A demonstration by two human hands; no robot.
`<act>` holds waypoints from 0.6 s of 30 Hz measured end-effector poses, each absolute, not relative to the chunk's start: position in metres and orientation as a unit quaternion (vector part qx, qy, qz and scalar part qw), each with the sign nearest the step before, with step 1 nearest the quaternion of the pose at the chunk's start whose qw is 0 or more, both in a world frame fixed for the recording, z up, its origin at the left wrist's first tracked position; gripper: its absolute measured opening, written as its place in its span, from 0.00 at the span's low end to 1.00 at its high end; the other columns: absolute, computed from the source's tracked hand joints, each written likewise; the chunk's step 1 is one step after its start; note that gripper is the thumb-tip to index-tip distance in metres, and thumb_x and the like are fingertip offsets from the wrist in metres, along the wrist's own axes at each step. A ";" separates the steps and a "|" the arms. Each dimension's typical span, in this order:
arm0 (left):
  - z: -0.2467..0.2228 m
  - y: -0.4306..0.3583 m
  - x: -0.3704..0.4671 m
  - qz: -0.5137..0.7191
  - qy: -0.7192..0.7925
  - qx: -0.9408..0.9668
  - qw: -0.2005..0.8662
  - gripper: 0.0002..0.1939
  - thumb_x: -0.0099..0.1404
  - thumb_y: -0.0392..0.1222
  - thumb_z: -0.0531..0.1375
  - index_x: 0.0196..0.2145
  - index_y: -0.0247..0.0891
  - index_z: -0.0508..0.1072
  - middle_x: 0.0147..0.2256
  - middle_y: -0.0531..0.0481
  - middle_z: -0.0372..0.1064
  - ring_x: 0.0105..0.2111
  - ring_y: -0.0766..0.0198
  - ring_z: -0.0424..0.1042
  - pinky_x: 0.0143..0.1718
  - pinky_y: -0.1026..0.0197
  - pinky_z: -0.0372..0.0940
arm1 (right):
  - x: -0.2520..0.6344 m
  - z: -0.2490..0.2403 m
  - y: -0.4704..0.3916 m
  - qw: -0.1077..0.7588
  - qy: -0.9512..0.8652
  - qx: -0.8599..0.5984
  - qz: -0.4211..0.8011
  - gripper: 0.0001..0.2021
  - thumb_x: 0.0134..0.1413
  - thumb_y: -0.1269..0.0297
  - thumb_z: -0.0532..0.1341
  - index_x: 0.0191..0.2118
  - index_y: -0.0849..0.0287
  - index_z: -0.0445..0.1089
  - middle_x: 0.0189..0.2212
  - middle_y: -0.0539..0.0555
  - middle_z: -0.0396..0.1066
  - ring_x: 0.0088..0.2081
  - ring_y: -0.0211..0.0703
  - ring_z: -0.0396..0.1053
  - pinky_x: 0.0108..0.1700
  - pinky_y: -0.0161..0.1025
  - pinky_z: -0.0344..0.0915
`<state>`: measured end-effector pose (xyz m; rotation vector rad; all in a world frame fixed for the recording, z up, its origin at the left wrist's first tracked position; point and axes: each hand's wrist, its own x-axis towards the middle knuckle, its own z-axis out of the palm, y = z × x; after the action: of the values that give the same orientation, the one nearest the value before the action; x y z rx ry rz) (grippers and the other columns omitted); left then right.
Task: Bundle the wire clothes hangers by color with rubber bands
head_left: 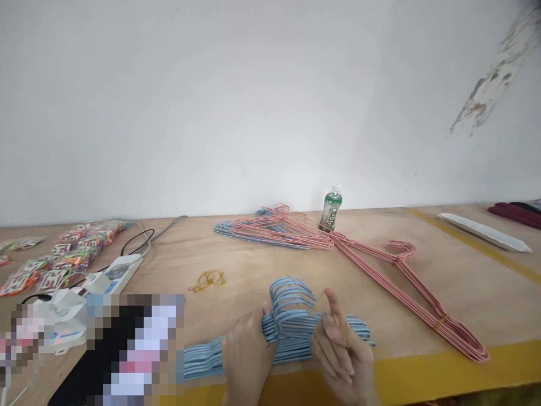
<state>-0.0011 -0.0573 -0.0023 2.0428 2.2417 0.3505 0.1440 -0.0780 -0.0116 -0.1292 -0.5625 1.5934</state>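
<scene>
Our left hand [247,345] grips the blue hangers [296,326] below their hooks, at the table's [262,265] near edge. Our right hand [343,351], forefinger raised and other fingers curled, holds a thin yellow band [347,334]. We judge that the band could snap or slip if overstretched or caught on a hook; a loosened left grip could let the stack fan out. Beyond lie loose bands [207,280], pink hangers [382,274] and an upright bottle [331,210], easily toppled by a nudged hanger.
</scene>
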 end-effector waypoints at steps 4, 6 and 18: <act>0.003 -0.058 -0.001 0.104 0.734 0.669 0.051 0.08 0.59 0.39 0.58 0.37 0.42 0.75 0.34 0.48 0.76 0.39 0.54 0.74 0.34 0.61 0.58 | 0.137 -0.019 -0.075 0.654 -0.207 -0.044 0.726 0.16 0.54 0.71 0.60 0.48 0.52 0.74 0.06 0.34 0.37 0.08 0.24 0.27 0.09 0.20 0.41; 0.006 -0.058 0.000 0.102 0.734 0.669 0.050 0.08 0.60 0.40 0.57 0.36 0.41 0.74 0.35 0.47 0.76 0.39 0.54 0.74 0.34 0.61 0.58 | 0.132 -0.021 -0.072 0.652 -0.178 -0.030 0.736 0.14 0.55 0.70 0.60 0.47 0.53 0.74 0.06 0.34 0.37 0.07 0.24 0.26 0.09 0.20 0.38; -0.003 -0.059 -0.003 0.118 0.720 0.683 0.014 0.07 0.61 0.38 0.56 0.34 0.41 0.74 0.33 0.47 0.76 0.37 0.56 0.75 0.33 0.62 0.58 | 0.119 -0.010 -0.057 0.624 -0.088 0.042 0.776 0.19 0.63 0.49 0.53 0.49 0.52 0.73 0.05 0.34 0.36 0.07 0.24 0.27 0.10 0.21 0.34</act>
<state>-0.0028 -0.0588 -0.0029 2.1282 2.2425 0.3682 0.1190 -0.0565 -0.0097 0.0967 -0.2016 1.7809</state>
